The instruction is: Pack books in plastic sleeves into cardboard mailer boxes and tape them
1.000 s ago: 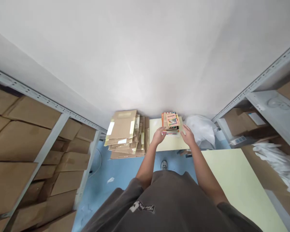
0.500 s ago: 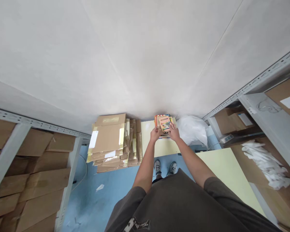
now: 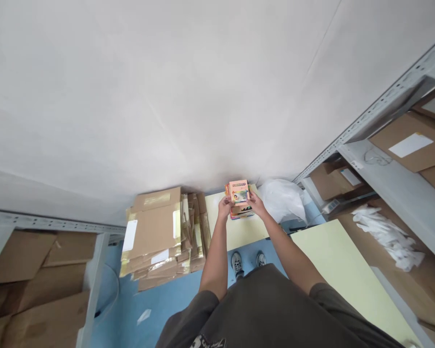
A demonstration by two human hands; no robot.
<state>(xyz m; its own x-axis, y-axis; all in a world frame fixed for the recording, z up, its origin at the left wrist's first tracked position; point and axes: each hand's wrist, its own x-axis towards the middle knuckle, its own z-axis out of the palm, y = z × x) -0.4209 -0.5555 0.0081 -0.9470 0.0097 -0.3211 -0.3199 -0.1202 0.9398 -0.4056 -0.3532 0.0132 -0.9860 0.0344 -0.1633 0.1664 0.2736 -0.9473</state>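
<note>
Tilting less now than half a second ago while holding the pink booklet [image 3: 238, 186], having shifted the right hand [image 3: 255, 203] from its cover to its right edge. Working close against a pale wall [image 3: 203, 96], with a tall pile of flattened cartons [image 3: 157, 217], taped and partly labelled in white, just left of the small pale-yellow table [image 3: 239, 237]. Seeing a bulging white plastic bag [image 3: 282, 200] just beyond the table's right side, so being hemmed in on both flanks. Having a second pale-yellow tabletop [image 3: 340, 261] near the right arm. Standing in laced sneakers [image 3: 236, 263] on a blue floor [image 3: 130, 333], with a white scrap [image 3: 144, 316] and a looping cable [image 3: 116, 290] lying to the left.

Grasping the booklet's lower left edge with the left hand [image 3: 224, 208], half curled; gripping its right edge with the right fingers, also half curled. Holding it directly over a stack of colourful books [image 3: 241, 212] on the small table, being unable to tell whether touching the top one.

Seeing brown cartons [image 3: 50, 285] filling the left metal rack [image 3: 98, 266] and labelled cartons [image 3: 416, 140] sitting on the right metal rack [image 3: 369, 154]; being unable to see inside any, or into the bag. Seeing crumpled white sheeting [image 3: 387, 237] lying on brown cardboard [image 3: 416, 285] at far right.
</note>
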